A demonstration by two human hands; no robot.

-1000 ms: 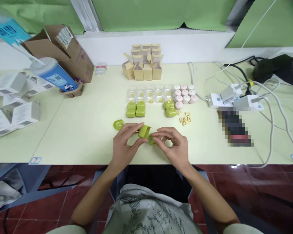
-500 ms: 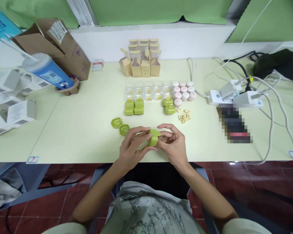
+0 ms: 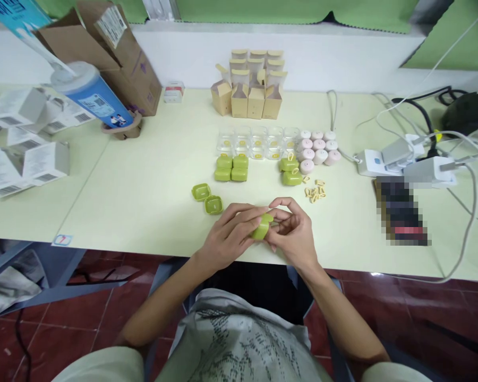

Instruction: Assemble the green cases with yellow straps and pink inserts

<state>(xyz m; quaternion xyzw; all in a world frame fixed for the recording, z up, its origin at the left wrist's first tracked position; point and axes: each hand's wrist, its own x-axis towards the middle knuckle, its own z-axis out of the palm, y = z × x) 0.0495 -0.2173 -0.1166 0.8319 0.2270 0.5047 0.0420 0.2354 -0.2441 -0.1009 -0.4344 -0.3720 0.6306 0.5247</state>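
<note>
Near the table's front edge I hold a small green plastic case [image 3: 262, 228] between both hands. My left hand [image 3: 231, 233] has its fingers closed over the top and left side of the case. The thumb and fingers of my right hand [image 3: 297, 229] pinch at its right edge; they partly hide that side. Just beyond my left hand lies an open green case [image 3: 213, 205], its two halves spread flat. Several closed green cases [image 3: 231, 167] stand together farther back. Two more green cases [image 3: 291, 178] with cream loops stand to the right, near a pile of loose cream loops [image 3: 315, 191].
Clear plastic containers [image 3: 258, 143] stand in rows beside white and pink round pieces [image 3: 318, 150]. Behind them are open beige boxes [image 3: 248, 101]. A power strip [image 3: 376, 163] with cables and a blurred dark object [image 3: 402, 212] lie right; white boxes [image 3: 45, 162] and a blue canister [image 3: 97, 98] left.
My left fingers have slid further over the green case, which looks tilted and more covered. The right hand stays at its edge. The whole view has shifted a little.
</note>
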